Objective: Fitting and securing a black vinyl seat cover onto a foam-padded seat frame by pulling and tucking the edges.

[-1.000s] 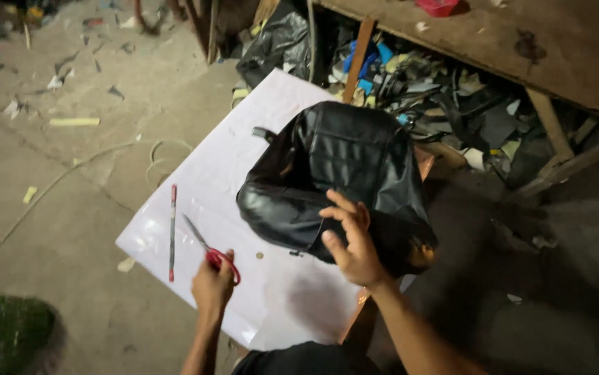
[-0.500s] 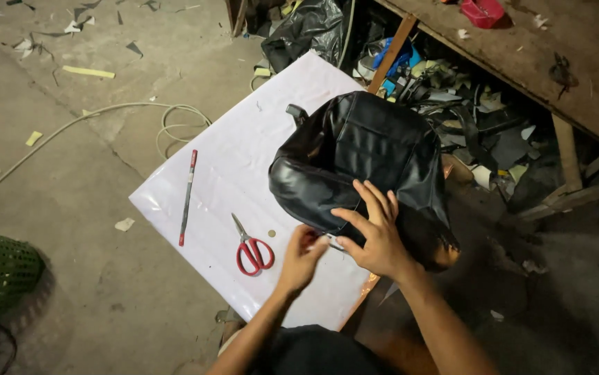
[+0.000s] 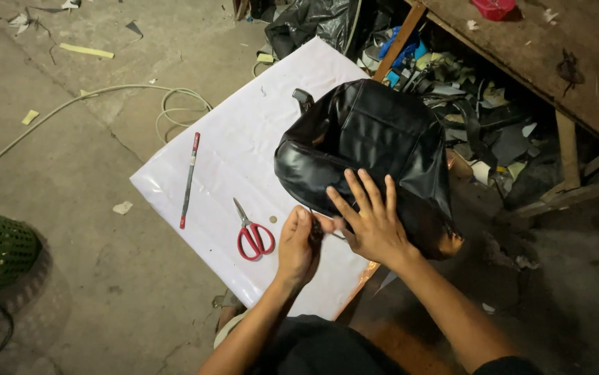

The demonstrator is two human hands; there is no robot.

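Black leather cover [image 3: 372, 139] lies under right hand [image 3: 369, 223], touching left hand [image 3: 298, 244].

Both bare forearms reach forward from the bottom of the view, converging. The left hand [image 3: 298, 244] is curled, its fingers pinched together in a closed grip beside the other hand. The right hand [image 3: 369, 222] lies flat, palm down, fingers spread and pointing away, thumb toward the left hand.
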